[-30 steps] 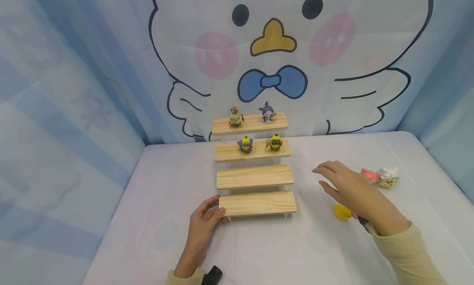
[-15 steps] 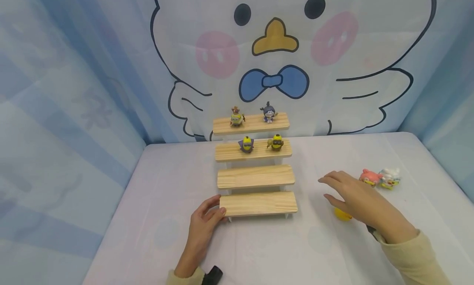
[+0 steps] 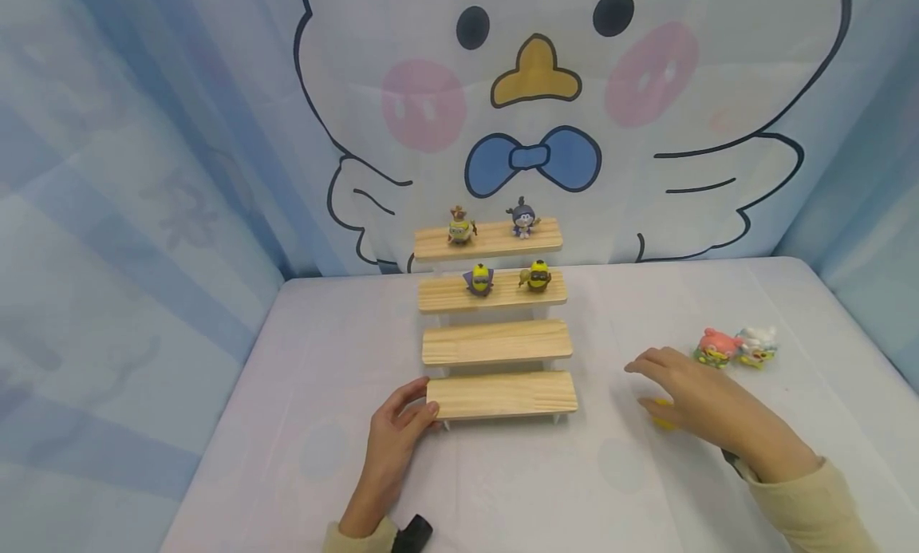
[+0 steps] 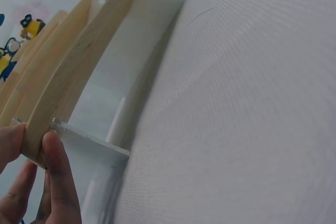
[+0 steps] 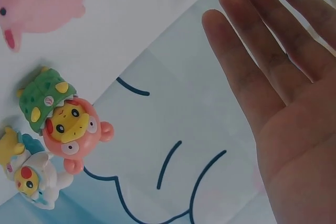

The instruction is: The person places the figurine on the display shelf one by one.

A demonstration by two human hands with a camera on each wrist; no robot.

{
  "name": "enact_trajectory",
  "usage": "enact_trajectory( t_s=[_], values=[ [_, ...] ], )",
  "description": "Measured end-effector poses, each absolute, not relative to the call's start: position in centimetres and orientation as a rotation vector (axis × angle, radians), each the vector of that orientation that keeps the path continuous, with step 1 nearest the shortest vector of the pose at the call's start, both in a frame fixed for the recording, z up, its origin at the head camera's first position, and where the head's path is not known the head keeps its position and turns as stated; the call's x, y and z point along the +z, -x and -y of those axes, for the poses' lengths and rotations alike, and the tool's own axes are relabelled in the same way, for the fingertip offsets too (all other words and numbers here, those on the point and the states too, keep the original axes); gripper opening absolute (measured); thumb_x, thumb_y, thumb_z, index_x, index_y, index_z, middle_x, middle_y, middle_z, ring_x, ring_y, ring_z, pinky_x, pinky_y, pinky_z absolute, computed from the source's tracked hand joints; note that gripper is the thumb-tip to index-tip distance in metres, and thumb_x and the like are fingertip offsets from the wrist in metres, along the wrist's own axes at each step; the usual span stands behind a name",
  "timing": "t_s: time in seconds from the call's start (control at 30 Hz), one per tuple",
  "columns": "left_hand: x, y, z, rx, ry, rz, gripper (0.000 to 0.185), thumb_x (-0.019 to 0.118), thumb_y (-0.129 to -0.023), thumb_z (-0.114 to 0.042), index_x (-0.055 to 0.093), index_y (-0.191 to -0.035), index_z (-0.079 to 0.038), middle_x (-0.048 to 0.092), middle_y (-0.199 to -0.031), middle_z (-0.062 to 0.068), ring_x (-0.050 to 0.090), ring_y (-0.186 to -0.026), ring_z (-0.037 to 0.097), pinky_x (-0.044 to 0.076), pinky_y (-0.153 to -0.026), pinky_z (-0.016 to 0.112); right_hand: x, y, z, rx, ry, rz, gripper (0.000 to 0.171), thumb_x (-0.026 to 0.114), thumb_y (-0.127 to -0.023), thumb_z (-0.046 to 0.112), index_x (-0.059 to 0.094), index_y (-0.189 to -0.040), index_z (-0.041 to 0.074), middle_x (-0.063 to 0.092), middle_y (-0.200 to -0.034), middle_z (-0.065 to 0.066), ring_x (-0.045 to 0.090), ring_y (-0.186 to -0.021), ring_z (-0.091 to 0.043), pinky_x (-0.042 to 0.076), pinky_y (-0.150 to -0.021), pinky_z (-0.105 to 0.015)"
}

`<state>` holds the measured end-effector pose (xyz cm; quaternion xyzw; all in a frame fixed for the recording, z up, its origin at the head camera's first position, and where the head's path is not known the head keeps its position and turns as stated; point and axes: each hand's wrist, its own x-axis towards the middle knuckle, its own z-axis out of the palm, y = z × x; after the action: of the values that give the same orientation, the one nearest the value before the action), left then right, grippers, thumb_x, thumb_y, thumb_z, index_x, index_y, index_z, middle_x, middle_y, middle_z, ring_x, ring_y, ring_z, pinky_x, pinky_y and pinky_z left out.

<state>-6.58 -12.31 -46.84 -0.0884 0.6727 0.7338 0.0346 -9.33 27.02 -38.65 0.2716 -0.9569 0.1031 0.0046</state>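
The left hand (image 3: 391,449) grips the near left corner of the lowest step of a wooden stepped stand (image 3: 500,394); the left wrist view shows its thumb and fingers (image 4: 62,179) pinching the end of that board and the clear support under it. The right hand (image 3: 692,401) hangs low over the white table (image 3: 502,489) with its fingers (image 5: 262,72) straight and held close together, palm down, gripping nothing. A small yellow toy (image 3: 662,413) lies on the table just under that palm, mostly hidden behind the fingers and thumb; whether the hand touches it cannot be told. Beyond the fingertips, to their right side, stand a pink figure (image 3: 716,348) with a green hood and a white figure (image 3: 755,347), touching one another and near but apart from the hand. Well ahead of the left fingers, the two upper steps of the stand carry four little figures: a purple-caped yellow one (image 3: 479,279) and a yellow one (image 3: 535,275) on the third step, a hatted one (image 3: 459,227) and a dark-haired one (image 3: 522,218) on the top step. The second step, just past the gripped board, is bare wood.
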Motion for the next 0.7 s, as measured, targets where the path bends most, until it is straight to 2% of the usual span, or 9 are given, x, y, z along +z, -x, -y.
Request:
enact_trajectory(
  t_s=[0.37,0.7],
  values=[
    [-46.7,6.5,12.3,2.269,0.248,-2.080,0.054,0.076,-0.088,-0.014,0.055,-0.137,-0.001,0.054,-0.133,0.019,0.067,-0.092,0.012,0.061,-0.078,0.027,-39.5,9.3,-27.3,0.302,-0.846,3.134,0.038,0.085,-0.077,0.017,0.071,-0.112,0.012,0.067,-0.111,-0.003,0.063,-0.101,-0.024,0.058,-0.087,-0.044],
    [-46.9,6.5,12.3,2.295,0.191,-2.094,0.055,0.076,-0.089,-0.013,0.054,-0.137,0.002,0.055,-0.130,0.018,0.067,-0.091,0.011,0.061,-0.077,0.026,-40.2,9.3,-27.6,0.265,-0.836,3.166,0.033,0.086,-0.075,0.018,0.071,-0.104,0.015,0.066,-0.107,0.001,0.060,-0.093,-0.017,0.059,-0.082,-0.041]
  ],
)
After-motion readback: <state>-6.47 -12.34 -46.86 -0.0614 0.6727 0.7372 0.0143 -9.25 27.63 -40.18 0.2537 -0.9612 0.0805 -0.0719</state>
